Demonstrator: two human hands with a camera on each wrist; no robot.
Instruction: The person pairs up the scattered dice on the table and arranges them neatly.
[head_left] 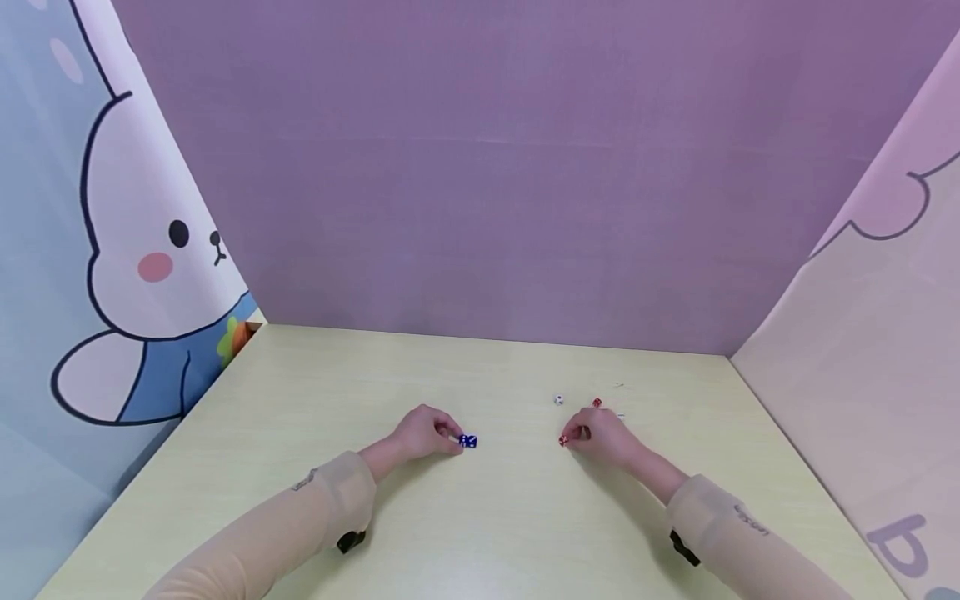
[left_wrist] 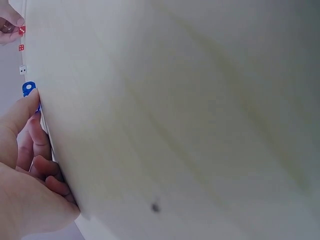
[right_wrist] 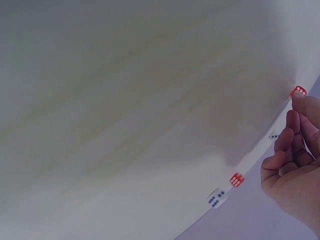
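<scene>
So nearest the person you've got two beige sleeves reaching in over the pale table. Past those, the left hand has thumb and fingertips pinched round a blue die, other fingers curled in, with another blue die right against it. The right hand has a red die nipped the same way, well apart from the blues. Can't tell if that one's off the table.

Progress-wise, the blue pair looks like the only bit sorted. Red one's in hand but on its own, the rest are scattered, so I'd call it more begun than finished.

Further back there's a loose white die, a second red die, and another white die mostly blocked by the right hand, which is kinda in the way there. Also a tiny pale speck, too small to make out. Behind it all, a purple panel and a bunny-print cloth on the left.
</scene>
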